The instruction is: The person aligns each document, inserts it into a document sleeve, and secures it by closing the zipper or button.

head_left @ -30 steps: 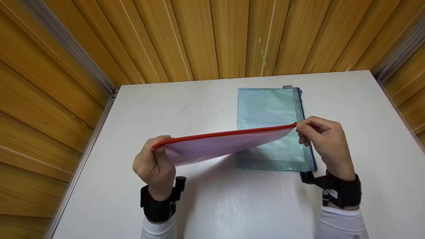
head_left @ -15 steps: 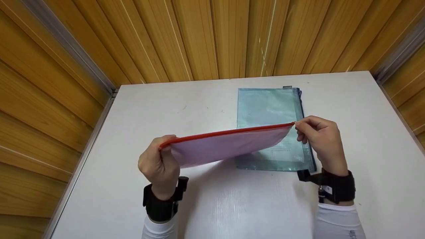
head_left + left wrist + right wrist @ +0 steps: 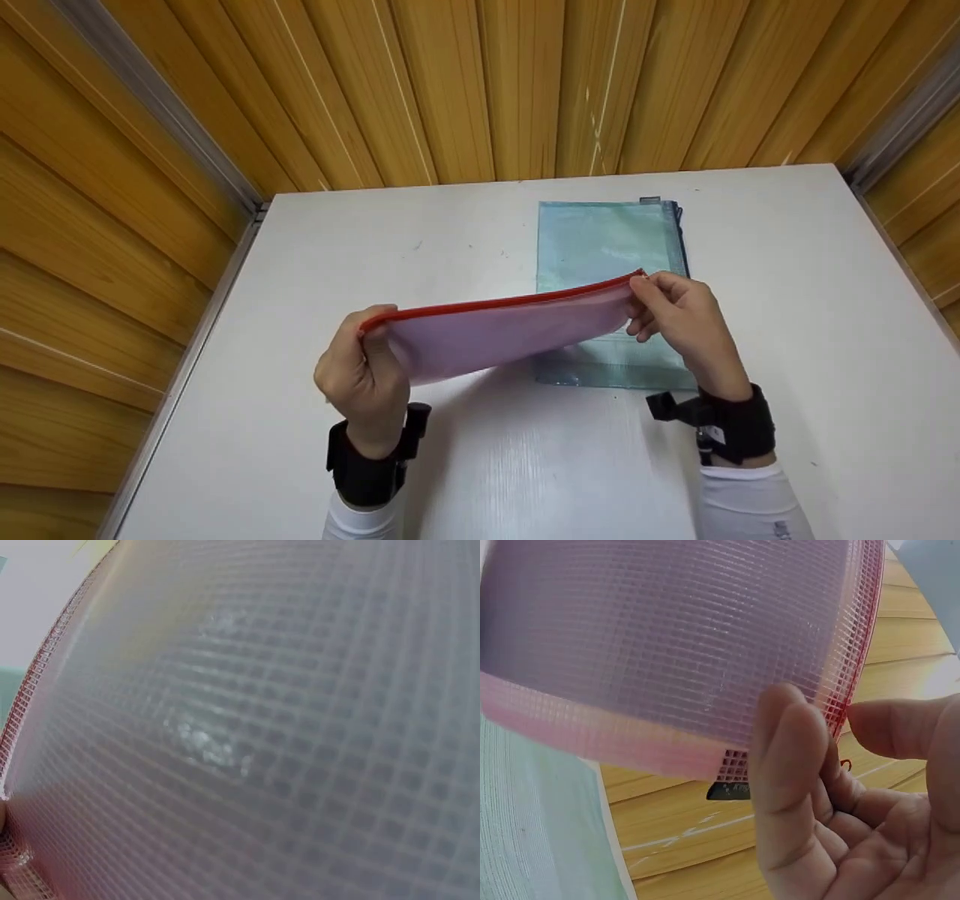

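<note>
A pink translucent mesh zipper pouch (image 3: 502, 337) with a red zipper edge (image 3: 517, 300) is held up above the table between both hands. My left hand (image 3: 364, 367) grips its left end, thumb below the red edge and fingers over the top. At the other end my right hand (image 3: 682, 322) pinches the corner by the zipper; the right wrist view shows the thumb and fingers at the red edge, near a small dark tag (image 3: 729, 789). Grid mesh (image 3: 262, 727) fills the left wrist view. Below and behind lies a green zipper pouch (image 3: 600, 232), partly covered by the pink one.
The white table (image 3: 360, 247) backs onto a wood-panelled wall (image 3: 450, 90). More panels and a metal rail (image 3: 172, 97) stand on the left side. Black straps with cameras (image 3: 367, 465) sit on both wrists.
My right hand has moved left with the pouch's corner, and my left hand has shifted slightly right. The pink pouch now sags more between them. The green pouch stays put.
</note>
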A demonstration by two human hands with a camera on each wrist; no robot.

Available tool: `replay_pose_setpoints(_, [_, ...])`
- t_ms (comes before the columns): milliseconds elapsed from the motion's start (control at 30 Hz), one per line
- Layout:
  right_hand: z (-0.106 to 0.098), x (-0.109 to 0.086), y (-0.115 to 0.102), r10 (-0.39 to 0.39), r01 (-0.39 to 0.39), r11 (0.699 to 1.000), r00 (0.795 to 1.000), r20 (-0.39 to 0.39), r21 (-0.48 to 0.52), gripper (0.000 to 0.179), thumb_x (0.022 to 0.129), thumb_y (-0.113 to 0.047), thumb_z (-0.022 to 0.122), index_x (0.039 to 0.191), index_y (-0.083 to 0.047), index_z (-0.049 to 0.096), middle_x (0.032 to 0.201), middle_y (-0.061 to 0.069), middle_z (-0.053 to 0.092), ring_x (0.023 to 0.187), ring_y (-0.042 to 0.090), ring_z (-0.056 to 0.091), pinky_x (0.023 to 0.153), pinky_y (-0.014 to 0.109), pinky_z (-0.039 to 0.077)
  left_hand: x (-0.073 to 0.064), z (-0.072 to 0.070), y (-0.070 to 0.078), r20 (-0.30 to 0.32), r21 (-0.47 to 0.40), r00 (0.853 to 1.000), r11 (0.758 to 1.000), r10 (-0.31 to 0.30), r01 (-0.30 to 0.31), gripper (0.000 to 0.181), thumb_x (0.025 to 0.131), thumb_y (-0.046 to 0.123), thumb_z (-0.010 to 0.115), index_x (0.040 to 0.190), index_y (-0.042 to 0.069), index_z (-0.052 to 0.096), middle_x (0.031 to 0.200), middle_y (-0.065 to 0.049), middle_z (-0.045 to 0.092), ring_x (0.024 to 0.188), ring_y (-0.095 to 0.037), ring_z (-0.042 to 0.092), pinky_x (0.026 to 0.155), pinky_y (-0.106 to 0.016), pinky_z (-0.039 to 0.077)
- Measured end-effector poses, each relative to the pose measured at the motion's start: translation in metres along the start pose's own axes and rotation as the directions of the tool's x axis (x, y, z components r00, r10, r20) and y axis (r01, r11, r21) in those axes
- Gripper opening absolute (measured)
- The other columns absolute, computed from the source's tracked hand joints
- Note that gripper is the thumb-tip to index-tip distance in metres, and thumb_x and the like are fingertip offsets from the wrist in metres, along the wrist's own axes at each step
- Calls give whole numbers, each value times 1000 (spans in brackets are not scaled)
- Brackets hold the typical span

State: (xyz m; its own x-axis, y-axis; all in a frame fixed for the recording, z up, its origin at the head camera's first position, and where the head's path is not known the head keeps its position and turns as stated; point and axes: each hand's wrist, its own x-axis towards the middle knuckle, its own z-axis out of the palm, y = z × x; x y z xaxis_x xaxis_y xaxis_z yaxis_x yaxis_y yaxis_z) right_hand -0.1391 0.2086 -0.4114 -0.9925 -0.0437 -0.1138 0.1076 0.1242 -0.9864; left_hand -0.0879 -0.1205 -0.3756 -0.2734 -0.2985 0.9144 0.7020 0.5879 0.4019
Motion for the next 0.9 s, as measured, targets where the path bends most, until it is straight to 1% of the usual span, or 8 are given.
replay_pose_setpoints(100, [2,-3,-2,5,-4,1000,999,46,-23,35,116,-21,59,102,9,72,75,-2,70,61,12,71,60,24,61,-1,1,1,-6,1,1000,1000,20,-20,44,111,27,66,90,-12,73,75,-21,73,58,-26,65,79,-10,58])
replay_pose_setpoints(200, [5,-6,-4,21,-15,999,991,132,-49,45,118,-26,56,98,11,73,75,0,72,62,14,74,60,26,63,-3,4,1,-13,-7,998,998,62,-62,44,111,27,66,90,-11,72,74,-20,72,56,-27,65,79,-11,60])
replay_pose_setpoints(300, [9,-8,-6,33,-17,997,972,234,-70,56,119,-33,51,99,13,73,79,1,77,66,14,77,63,28,65,-5,6,2,-20,-24,994,993,112,-112,41,110,25,68,89,-10,72,73,-19,71,55,-27,64,77,-14,61])
replay_pose_setpoints(467, [14,-11,-8,23,1,998,938,345,-68,69,120,-43,43,116,19,72,92,3,83,74,13,81,70,30,68,-7,9,7,-7,-78,982,979,187,-187,36,111,17,66,87,-9,71,72,-18,71,56,-26,66,68,-25,64])
replay_pose_setpoints(600, [17,-10,-8,37,-26,999,928,370,-34,74,120,-49,38,125,19,67,100,7,85,74,14,83,72,31,68,-9,10,12,16,-106,962,957,272,-268,31,111,7,58,86,-6,70,71,-14,71,56,-24,65,60,-32,63])
replay_pose_setpoints(700, [18,-9,-8,48,-44,999,930,363,-20,75,120,-51,35,130,17,64,103,10,86,73,15,83,72,32,68,-13,11,14,65,-108,938,937,341,-333,29,110,9,60,87,-5,70,72,-13,72,56,-23,67,60,-33,64])
replay_pose_setpoints(767, [18,-9,-8,45,-44,999,933,357,-10,76,120,-53,34,132,17,62,104,11,86,73,17,83,72,33,68,-17,11,16,104,-114,922,925,374,-362,28,110,14,65,90,-4,71,73,-12,73,57,-22,68,61,-34,65])
replay_pose_setpoints(900, [17,-10,-9,34,-45,999,935,354,23,79,119,-57,31,137,15,58,106,9,87,75,21,84,73,35,69,-23,11,20,158,-144,896,907,415,-395,28,109,20,68,94,-4,71,75,-12,75,60,-22,71,63,-35,66])
